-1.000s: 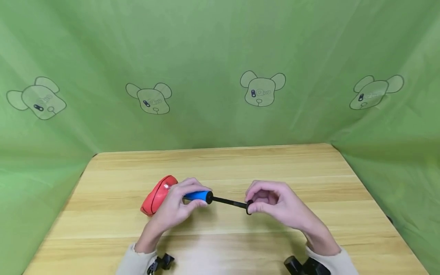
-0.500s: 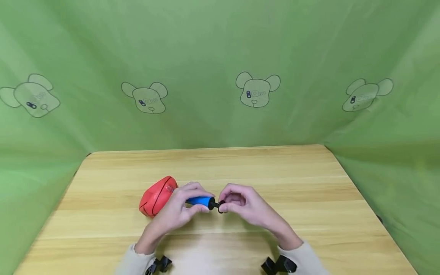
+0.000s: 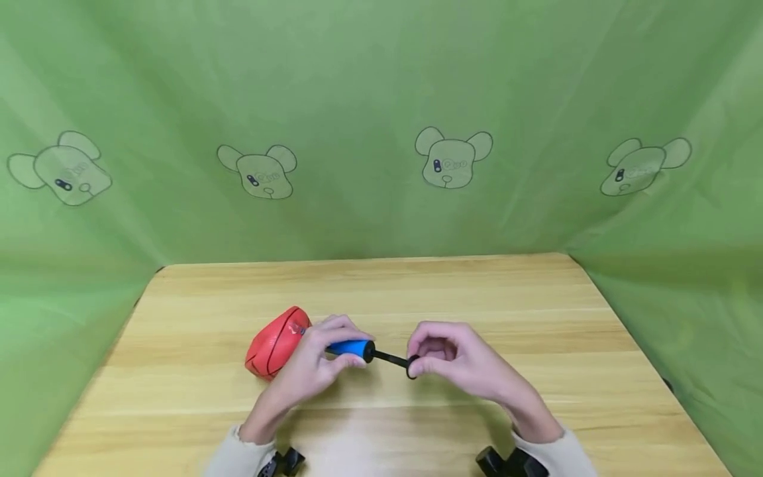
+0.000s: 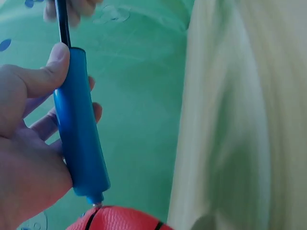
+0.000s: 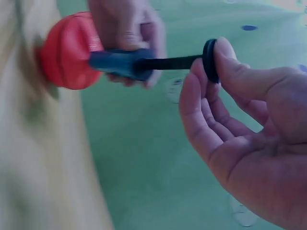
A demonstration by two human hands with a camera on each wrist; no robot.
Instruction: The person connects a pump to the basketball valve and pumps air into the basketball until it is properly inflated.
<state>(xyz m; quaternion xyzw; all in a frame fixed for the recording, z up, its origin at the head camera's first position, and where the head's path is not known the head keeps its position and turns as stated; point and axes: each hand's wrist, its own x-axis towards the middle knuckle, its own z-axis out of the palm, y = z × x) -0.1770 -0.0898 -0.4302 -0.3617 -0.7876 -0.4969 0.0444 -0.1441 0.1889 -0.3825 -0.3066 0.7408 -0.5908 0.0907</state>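
A blue hand pump [image 4: 79, 124] is held by my left hand [image 3: 312, 361], its thumb and fingers wrapped about the barrel. From the barrel's right end a black plunger rod [image 3: 390, 358] sticks out part way. My right hand [image 3: 461, 361] pinches the round black pump handle [image 5: 209, 61] at the rod's end between thumb and fingers. Left of the pump, a red ball [image 3: 277, 344] with black lines lies on the table, dented and not fully round. In the left wrist view the pump's nozzle [image 4: 96, 197] meets the ball through a thin metal needle.
The wood-grain table [image 3: 381, 285] stretches out around both hands. Green cloth [image 3: 357, 212] with mouse-head drawings hangs behind it and along both sides. Black wrist-camera mounts [image 3: 509, 462] sit by the sleeves, close above the table's near side.
The right hand pushed the plunger rod left nearly fully into the barrel, then drew it part way back out to the right. The left hand and the ball stay almost in place.
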